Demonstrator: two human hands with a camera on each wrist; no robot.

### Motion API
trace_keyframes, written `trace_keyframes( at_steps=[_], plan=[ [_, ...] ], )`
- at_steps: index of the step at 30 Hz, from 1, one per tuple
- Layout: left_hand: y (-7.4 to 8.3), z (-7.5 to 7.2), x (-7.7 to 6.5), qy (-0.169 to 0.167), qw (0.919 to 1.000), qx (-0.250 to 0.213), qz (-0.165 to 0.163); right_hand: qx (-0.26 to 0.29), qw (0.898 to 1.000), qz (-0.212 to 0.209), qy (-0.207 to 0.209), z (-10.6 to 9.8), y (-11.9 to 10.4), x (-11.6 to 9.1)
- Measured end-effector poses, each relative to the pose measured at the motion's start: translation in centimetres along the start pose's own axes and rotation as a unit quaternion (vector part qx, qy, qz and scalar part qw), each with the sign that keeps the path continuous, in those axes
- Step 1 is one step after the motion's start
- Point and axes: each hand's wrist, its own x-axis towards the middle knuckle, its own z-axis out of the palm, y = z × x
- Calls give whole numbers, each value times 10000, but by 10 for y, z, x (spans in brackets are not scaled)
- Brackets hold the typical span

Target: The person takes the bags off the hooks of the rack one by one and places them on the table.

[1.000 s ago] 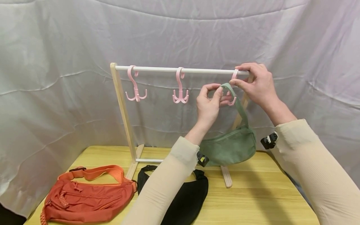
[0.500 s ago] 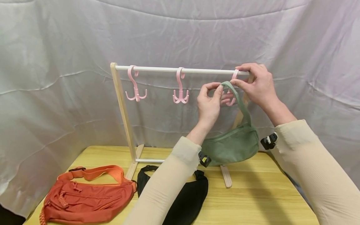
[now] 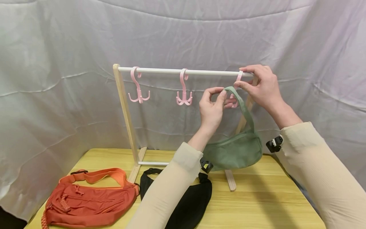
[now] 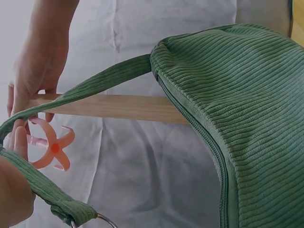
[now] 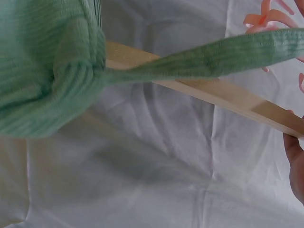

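Observation:
A green corduroy shoulder bag (image 3: 234,151) hangs by its strap (image 3: 243,106) from my left hand (image 3: 212,106), which pinches the strap's top between thumb and fingers. Just behind the strap is the rightmost pink hook (image 3: 238,76); its prongs (image 4: 56,148) are partly hidden by strap and fingers in the head view. In the left wrist view they stand beside the strap. My right hand (image 3: 261,84) holds the hook's upper part at the rod, thumb below and fingers over the top. The bag's zip (image 4: 209,137) runs along its upper edge.
A white rod (image 3: 160,70) on a wooden frame (image 3: 125,117) carries two more pink hooks, one at left (image 3: 138,87) and one in the middle (image 3: 183,87). On the wooden table (image 3: 257,203) lie a red-orange bag (image 3: 88,203) and a black bag (image 3: 191,200), partly behind my left forearm.
My left hand lifted the strap slightly, then lowered it a little; the green bag swayed right and slightly back. My right hand has stayed on the hook at the rod.

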Motion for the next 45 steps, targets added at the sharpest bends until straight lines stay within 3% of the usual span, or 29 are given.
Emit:
trace_keyframes(
  at_steps=[10,19,31,45],
  plan=[
    [6,-5,-12,-83,9998,116,142,60,9995,-306,-14,-1,5,-1],
    [12,-14,-27,-193,9995,253,-24,158,9997,-189,29,-2,8,-1],
    [17,-29,-40,-311,9984,472,96,129,9992,-292,-237,-5,13,0],
    [23,-39,-45,-291,9986,433,118,277,9978,-588,134,-7,17,-34]
  ],
)
